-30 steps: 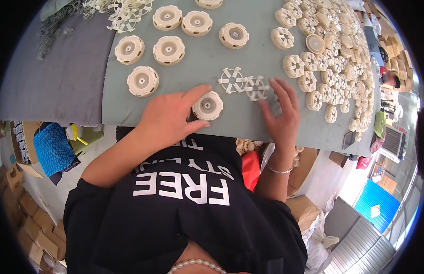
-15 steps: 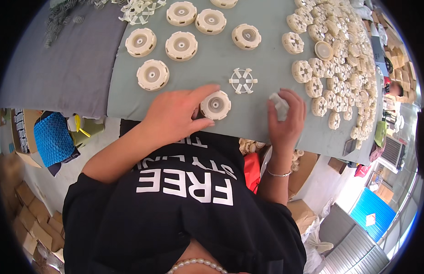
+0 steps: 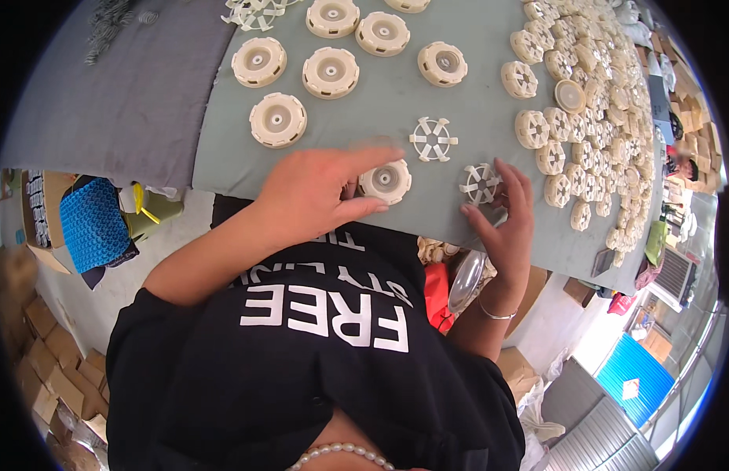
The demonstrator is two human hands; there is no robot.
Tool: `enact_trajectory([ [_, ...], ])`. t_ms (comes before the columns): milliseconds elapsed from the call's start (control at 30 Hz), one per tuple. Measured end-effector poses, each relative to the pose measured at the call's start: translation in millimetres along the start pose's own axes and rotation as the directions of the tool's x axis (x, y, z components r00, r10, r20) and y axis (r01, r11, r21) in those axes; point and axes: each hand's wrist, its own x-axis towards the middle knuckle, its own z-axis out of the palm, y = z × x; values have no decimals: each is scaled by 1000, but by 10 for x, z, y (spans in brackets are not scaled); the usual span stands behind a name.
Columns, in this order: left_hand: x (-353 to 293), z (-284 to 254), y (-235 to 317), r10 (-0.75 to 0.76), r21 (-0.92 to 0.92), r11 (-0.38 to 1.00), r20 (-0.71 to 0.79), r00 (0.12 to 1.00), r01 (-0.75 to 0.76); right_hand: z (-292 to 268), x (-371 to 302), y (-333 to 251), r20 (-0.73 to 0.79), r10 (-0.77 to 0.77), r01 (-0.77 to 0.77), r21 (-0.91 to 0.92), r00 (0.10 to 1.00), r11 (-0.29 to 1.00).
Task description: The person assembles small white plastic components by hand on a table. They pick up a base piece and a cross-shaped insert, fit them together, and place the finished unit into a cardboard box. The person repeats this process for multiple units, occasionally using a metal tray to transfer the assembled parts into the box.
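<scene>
a ring (image 3: 433, 144) (on the table (image 3: 364, 102)) lies right of a wheel (image 3: 386, 182).

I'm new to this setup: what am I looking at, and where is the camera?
No machine here: a person works bare-handed. The one view comes from a fisheye camera on the head, looking down, so straight edges bend. The left hand has thumb and forefinger about a cream disc on the table. The right hand is at a white spoked ring; how firmly it grips is unclear. A second ring lies beyond, between the hands. More discs lie farther off; smaller cream parts crowd the table's right side.
</scene>
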Motion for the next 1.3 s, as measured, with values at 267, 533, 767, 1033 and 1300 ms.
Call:
enact_trajectory([
  [267,-6,59,-67,79,-11,997,-94,992,-80,8,-10,10,-53,8,-6,42,999,999],
  [533,-2,-41,-56,-43,-178,983,-33,999,36,560,-3,-771,9,-182,175,225,983,959],
  [767,48,9,-118,-55,-141,989,-38,998,49,760,-30,-754,12,-179,178,78,984,981],
  [1033,33,-60,-103,-42,-209,978,-118,992,17,153,34,-289,-135,-209,181,-197,969,964],
  [1300,1384,79,146,301,390,909,-373,878,-146,545,595,-202,-234,-289,225,-263,928,938],
])
